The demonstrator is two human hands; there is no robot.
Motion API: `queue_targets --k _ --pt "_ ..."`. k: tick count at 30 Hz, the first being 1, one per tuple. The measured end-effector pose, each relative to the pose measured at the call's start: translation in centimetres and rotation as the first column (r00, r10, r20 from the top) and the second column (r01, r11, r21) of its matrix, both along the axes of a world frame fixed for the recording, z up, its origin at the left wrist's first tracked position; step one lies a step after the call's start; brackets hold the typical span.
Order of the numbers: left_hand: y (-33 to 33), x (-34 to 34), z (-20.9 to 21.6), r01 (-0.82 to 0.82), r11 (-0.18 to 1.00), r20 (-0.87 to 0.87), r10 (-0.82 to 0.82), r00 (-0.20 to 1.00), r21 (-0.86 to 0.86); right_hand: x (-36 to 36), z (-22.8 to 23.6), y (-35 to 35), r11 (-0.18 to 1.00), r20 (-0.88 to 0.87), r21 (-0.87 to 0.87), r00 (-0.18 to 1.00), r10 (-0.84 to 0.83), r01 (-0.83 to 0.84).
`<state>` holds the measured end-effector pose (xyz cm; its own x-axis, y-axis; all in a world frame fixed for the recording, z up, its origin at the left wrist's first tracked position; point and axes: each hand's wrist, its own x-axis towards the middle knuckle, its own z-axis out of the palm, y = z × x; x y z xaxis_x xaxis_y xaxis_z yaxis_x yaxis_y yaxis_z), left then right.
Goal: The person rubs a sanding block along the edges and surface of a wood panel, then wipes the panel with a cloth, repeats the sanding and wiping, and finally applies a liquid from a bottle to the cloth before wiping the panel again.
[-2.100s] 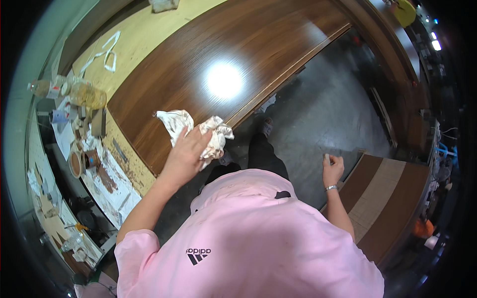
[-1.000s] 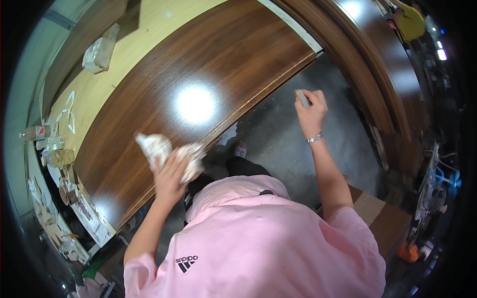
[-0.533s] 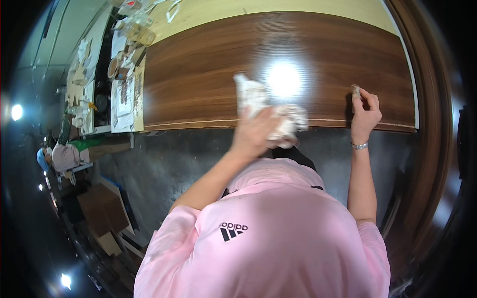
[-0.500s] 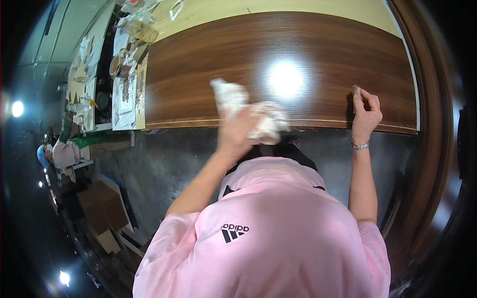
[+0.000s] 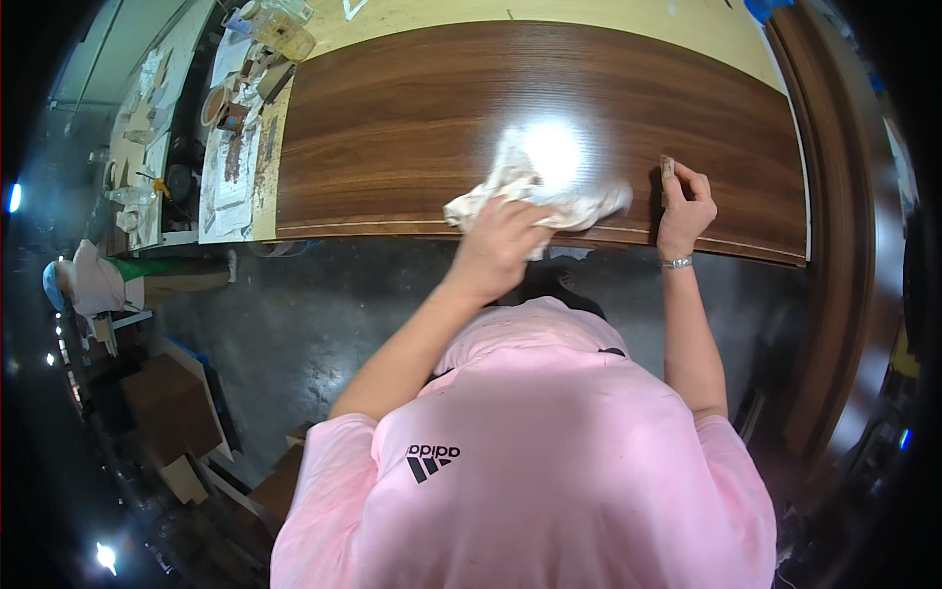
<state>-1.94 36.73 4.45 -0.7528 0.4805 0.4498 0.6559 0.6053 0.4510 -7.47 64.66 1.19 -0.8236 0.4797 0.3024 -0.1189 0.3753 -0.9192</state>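
A dark brown wood-grain panel (image 5: 392, 128) lies flat across the bench in front of me, with a bright lamp glare on its surface. My left hand (image 5: 500, 240) is closed on a stained white rag (image 5: 579, 208), which spreads over the panel's near edge and is partly blurred. Farther right, over the panel, my right hand (image 5: 687, 211) pinches a small pale piece (image 5: 668, 169) between thumb and forefinger. What kind of piece it is I cannot make out.
At the left end, a cluttered side surface holds a jar of yellowish liquid (image 5: 283, 37), a round brown container (image 5: 215, 104) and stained papers (image 5: 235, 187). Tall brown boards (image 5: 834, 196) stand at the right. Another person (image 5: 93, 280) is at far left, near a brown box (image 5: 172, 402).
My left hand has shifted right with the rag, which is now spread wider over the panel. My right hand appears slightly farther left, still pinching the small piece; the whole view has shifted a little.
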Motion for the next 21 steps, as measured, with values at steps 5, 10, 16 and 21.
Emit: queue_targets --k 5,10,16,21 --pt "-9.3 1.0 -0.7 -0.289 0.951 0.012 0.292 0.956 -0.109 0.7 0.1 0.3 1.0 -0.033 -0.006 0.999 -0.03 0.03" --pt "0.7 0.0 -0.6 -0.065 0.997 0.019 0.066 0.998 -0.046 0.4 0.4 -0.3 0.997 -0.047 0.071 0.999 -0.017 0.021" --pt "-9.4 -0.1 -0.1 -0.14 0.978 0.032 0.147 0.989 -0.157 0.5 0.0 0.2 0.998 -0.039 0.037 0.998 -0.051 0.052" --pt "-9.0 0.1 -0.6 -0.337 0.93 -0.079 0.329 0.941 -0.149 0.7 0.2 0.3 0.995 -0.03 0.091 0.999 -0.036 0.039"
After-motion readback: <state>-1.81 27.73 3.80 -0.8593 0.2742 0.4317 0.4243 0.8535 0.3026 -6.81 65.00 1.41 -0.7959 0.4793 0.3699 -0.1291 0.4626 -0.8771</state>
